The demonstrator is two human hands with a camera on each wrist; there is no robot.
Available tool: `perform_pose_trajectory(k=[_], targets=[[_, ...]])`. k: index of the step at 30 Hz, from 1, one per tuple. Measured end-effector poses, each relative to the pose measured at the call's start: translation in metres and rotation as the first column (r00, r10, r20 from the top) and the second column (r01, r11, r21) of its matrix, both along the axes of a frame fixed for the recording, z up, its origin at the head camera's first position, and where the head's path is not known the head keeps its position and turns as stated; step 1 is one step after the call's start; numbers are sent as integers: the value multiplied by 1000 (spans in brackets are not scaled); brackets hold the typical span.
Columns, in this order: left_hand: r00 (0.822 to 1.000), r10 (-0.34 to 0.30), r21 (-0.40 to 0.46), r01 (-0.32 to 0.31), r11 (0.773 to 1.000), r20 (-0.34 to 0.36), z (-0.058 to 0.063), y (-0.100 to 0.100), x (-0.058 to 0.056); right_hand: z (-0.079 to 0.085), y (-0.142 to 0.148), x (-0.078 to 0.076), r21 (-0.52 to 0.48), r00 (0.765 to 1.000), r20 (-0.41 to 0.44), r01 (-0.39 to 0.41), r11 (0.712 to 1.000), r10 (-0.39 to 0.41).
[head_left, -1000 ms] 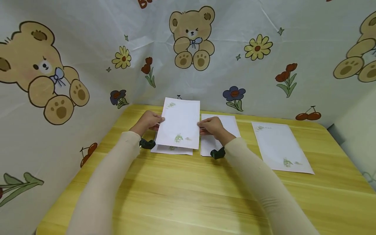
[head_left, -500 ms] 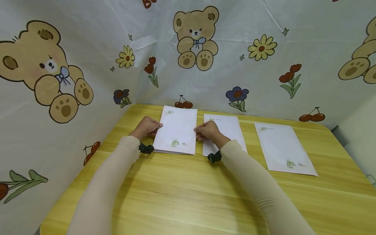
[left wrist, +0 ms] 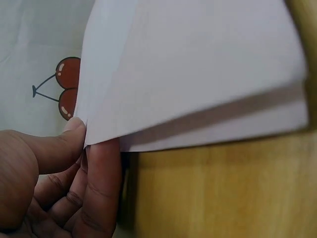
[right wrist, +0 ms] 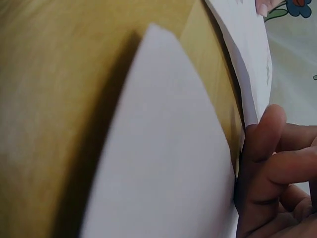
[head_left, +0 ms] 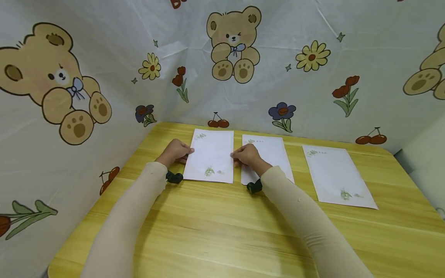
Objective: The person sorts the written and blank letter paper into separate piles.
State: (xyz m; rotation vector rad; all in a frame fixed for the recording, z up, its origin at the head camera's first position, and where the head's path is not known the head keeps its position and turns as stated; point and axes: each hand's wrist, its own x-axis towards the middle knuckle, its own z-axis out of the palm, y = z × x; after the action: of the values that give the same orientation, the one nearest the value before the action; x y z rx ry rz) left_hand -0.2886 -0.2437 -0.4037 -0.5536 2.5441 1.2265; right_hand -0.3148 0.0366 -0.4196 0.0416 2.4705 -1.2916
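A white sheet of paper (head_left: 213,154) with small green plant prints lies over another sheet at the table's left back. My left hand (head_left: 176,151) pinches its left edge. In the left wrist view the thumb presses on top of the sheet (left wrist: 198,54) with a finger beneath, and a narrow gap shows above the lower sheet (left wrist: 223,135). My right hand (head_left: 247,155) holds the right edge between thumb and fingertips. In the right wrist view that edge of the sheet (right wrist: 242,64) runs up toward the other hand. The right forearm partly covers the middle paper stack (head_left: 269,154).
Another printed sheet (head_left: 338,175) lies flat at the right of the wooden table (head_left: 215,227). Behind and to the left hangs a white cloth (head_left: 194,31) printed with bears and flowers. A dark wrist device (head_left: 255,186) sits below the right hand.
Both hands have lowered the sheet onto the one below, bringing their edges nearly into line. In the last half second it settled slightly flatter.
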Motion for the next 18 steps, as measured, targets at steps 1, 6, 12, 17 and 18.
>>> perform_pose_trajectory(k=[1,6,12,17,18], targets=[[1000,3,-9,-3,1000,-1,0,0,0,0,0,0,4,1000,3,-1,1000,1],[1000,16,-58,-17,998,-20,0,1,-1,-2,-2,-2,24,1000,-1,0,1000,0],[996,-18,-142,5,990,-87,6,-3,2,0,-1,1,15,1000,-19,7,1000,-7],[988,-57,-242,20,970,-147,10,-3,4,3,7,10,-65,999,-35,13,998,-15],[985,-62,-246,21,969,-159,11,-2,4,4,10,11,-84,999,-37,13,996,-16]])
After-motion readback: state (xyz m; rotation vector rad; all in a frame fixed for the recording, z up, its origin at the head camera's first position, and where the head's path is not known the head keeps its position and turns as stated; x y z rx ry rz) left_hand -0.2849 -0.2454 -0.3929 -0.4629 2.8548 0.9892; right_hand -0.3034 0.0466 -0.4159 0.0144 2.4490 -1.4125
